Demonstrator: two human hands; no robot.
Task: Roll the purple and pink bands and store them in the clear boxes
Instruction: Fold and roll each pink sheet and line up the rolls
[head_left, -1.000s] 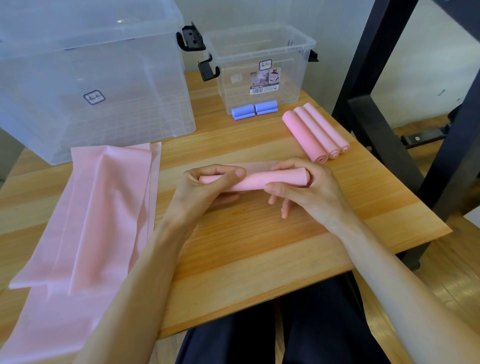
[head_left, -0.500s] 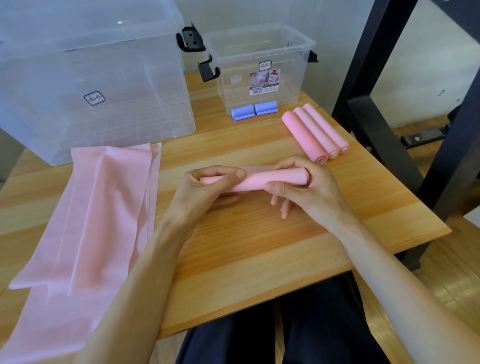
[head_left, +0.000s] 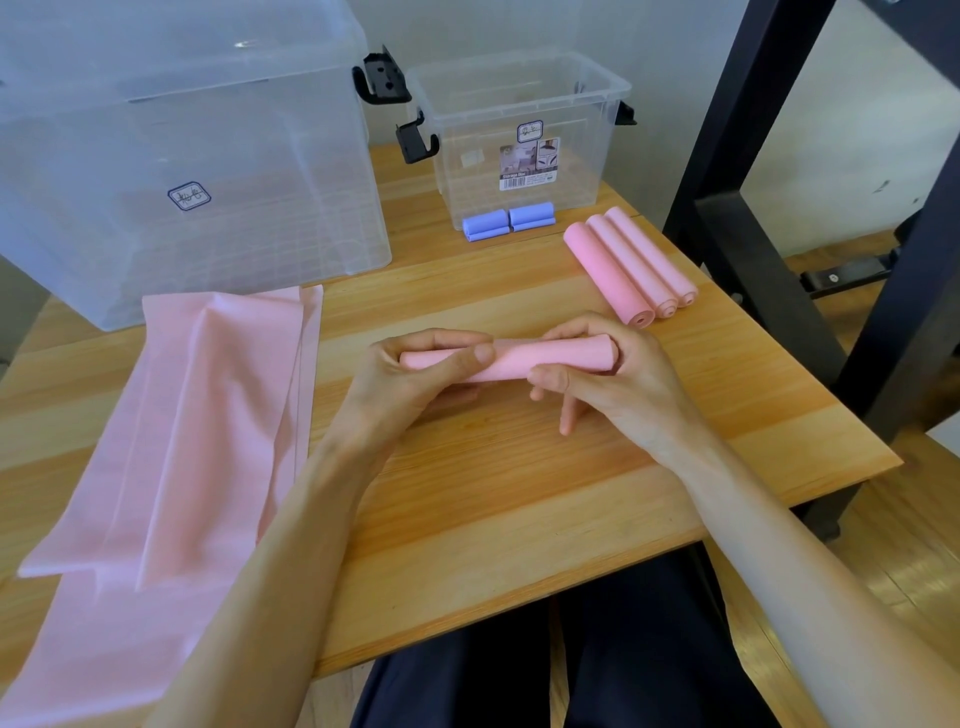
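A pink band roll (head_left: 524, 358) lies across the middle of the wooden table (head_left: 519, 493). My left hand (head_left: 410, 379) grips its left end with thumb over the top. My right hand (head_left: 608, 379) grips its right end, thumb in front and fingers curled behind. Three finished pink rolls (head_left: 623, 267) lie side by side at the back right. Two purple rolls (head_left: 506, 222) sit in front of the small clear box (head_left: 519, 135). Flat pink bands (head_left: 171, 441) are stacked at the left. A large clear box (head_left: 182, 156) stands at the back left.
A black metal frame (head_left: 753, 208) rises just beyond the table's right edge. Both boxes have black latches (head_left: 382, 78). My dark-clothed legs (head_left: 545, 665) are under the table's front edge. A white wall is behind the boxes.
The loose strip of band behind the roll has been taken up into it. Both hands stay in nearly the same place.
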